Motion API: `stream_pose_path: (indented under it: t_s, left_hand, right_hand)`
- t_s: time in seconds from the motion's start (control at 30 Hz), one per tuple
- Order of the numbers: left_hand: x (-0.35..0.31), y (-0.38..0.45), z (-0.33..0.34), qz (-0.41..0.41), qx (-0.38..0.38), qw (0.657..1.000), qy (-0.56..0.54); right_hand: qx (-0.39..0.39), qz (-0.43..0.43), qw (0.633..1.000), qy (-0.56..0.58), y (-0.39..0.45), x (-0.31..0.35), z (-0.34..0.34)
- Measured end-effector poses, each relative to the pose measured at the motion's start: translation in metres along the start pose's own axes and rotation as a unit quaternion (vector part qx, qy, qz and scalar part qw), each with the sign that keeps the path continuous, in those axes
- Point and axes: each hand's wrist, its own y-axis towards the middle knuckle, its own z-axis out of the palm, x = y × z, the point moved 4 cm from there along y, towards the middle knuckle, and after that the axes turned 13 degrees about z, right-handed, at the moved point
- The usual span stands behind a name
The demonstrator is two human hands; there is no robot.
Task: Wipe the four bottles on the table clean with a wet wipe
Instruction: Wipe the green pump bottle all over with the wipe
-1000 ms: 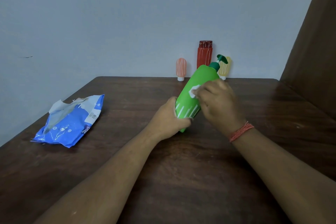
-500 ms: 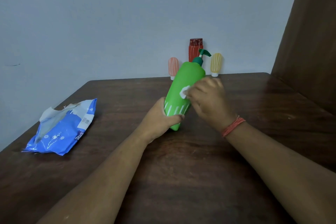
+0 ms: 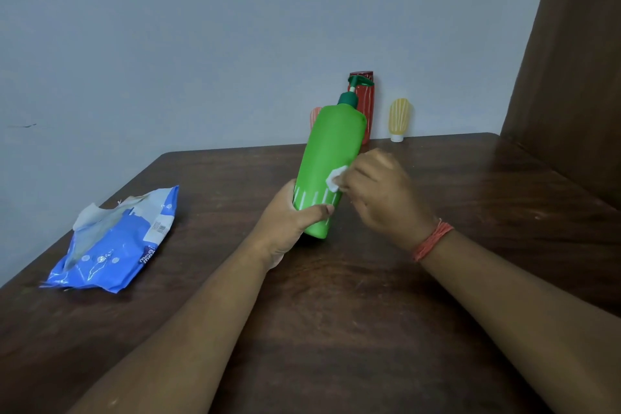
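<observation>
On the dark wooden bench [image 3: 336, 329], the left hand [image 3: 289, 225] curls its grip round the base of a tall green plastic pump bottle [image 3: 331, 165], tilted, while the right hand [image 3: 379, 191] pinches a small white wet wipe [image 3: 335, 179] against its side. A crumpled blue wipes packet [image 3: 114, 242] lies well off left. Farther back by the wall stand a red bottle [image 3: 366, 104], a small yellow bottle [image 3: 399, 119] and a half-hidden small pink bottle [image 3: 314, 116].

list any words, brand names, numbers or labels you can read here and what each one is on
"mee mee", only partly legible, printed in white and running sideways on the blue wet wipe pack.
White sticker with a barcode on the same pack: too small to read.
Green pump bottle, red bottle, yellow bottle and pink bottle: white stripes only, no readable text.
</observation>
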Motion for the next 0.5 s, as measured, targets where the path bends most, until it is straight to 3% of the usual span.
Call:
stream_pose_path:
  t_s: [0.07, 0.17, 0.33, 0.5]
  left_hand:
    - [0.001, 0.0, -0.001, 0.002, -0.002, 1.0, -0.013]
    - [0.002, 0.0, 0.001, 0.005, 0.014, 1.0, -0.017]
    - [0.003, 0.002, -0.002, 0.004, 0.008, 0.999, -0.048]
    - [0.005, 0.001, 0.0, 0.004, 0.027, 0.999, -0.041]
  right_hand:
    - [-0.012, 0.007, 1.0, -0.002, 0.003, -0.002, 0.002]
    - [-0.06, 0.087, 0.994, 0.035, 0.007, -0.016, -0.006]
    - [0.029, -0.03, 0.999, 0.028, 0.0, 0.008, 0.005]
    - [-0.052, 0.103, 0.99, 0.075, 0.005, -0.017, -0.008]
